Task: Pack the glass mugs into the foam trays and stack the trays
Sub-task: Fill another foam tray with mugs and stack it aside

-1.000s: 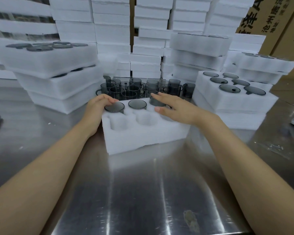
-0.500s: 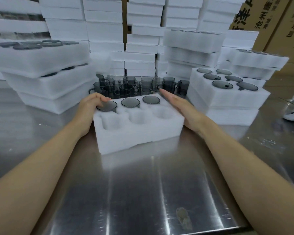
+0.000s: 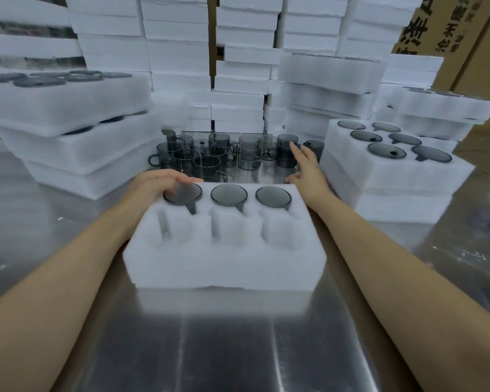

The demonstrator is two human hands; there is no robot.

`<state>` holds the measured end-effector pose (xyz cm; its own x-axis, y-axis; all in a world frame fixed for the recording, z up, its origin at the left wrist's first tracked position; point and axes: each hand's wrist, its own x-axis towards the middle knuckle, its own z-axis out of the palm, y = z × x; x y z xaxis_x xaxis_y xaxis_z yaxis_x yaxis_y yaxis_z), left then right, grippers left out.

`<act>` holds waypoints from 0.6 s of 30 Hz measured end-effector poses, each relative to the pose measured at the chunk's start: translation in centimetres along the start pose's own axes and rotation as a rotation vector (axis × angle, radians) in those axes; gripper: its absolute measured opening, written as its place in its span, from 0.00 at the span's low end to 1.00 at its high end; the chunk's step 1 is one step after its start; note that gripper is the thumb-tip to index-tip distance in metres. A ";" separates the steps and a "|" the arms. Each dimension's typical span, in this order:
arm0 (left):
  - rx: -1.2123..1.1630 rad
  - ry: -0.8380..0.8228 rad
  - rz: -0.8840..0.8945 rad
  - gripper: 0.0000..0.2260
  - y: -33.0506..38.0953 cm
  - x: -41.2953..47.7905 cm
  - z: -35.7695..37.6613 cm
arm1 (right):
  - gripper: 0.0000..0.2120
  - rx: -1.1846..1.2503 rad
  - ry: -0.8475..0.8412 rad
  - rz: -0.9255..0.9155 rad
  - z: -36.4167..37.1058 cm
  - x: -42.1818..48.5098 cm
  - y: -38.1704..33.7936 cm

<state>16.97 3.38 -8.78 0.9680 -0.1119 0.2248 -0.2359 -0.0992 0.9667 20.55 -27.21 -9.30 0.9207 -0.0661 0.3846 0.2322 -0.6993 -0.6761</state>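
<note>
Head view: one white foam tray [image 3: 224, 264] with six round pockets sits in the middle of a shiny steel table [image 3: 238, 349]. Its far row holds three smoky grey glass mugs [image 3: 229, 195], bottoms up, one per pocket. The three near pockets are empty.

The left hand [image 3: 156, 185] is at the tray's far left corner, its fingers bent over the foam edge and lying on the base of the leftmost mug. The right hand [image 3: 309, 171] holds nothing. It reaches past the tray's far right corner with fingers straight and slightly spread, and the fingertips [image 3: 293, 147] are right at one mug of the loose cluster. Whether they touch it cannot be told.

That cluster of loose grey glass mugs [image 3: 210, 162] stands upright just behind the tray. There are about a dozen, but the overlapping glass blurs the count.

On the left is a stack of three filled foam trays [image 3: 68, 137]. On the right is a lower stack [image 3: 393, 176] whose top tray shows six mug bases. More white foam blocks [image 3: 178, 52] are piled along the back, with brown cardboard cartons [image 3: 464, 38] at the upper right.

Bare steel runs wide from the tray's near edge towards the camera. An open strip separates the tray from the left stack. On the right the gap is narrower, and the right forearm lies in it.
</note>
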 end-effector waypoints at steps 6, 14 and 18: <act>-0.029 -0.168 0.028 0.30 0.4 0.2 0.3 | 0.34 -0.376 -0.019 -0.057 1.4 3.0 0.9; -0.067 -0.057 0.050 0.17 0.1 0.0 0.6 | 0.14 -0.324 0.123 -0.019 2.2 4.1 1.8; -0.034 0.001 0.049 0.16 0.6 -0.7 0.8 | 0.08 -0.150 0.226 0.066 1.6 2.5 1.3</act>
<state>16.08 2.65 -8.48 0.9553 -0.1144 0.2726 -0.2805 -0.0597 0.9580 23.65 -27.14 -10.17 0.8349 -0.2607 0.4848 0.1095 -0.7845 -0.6103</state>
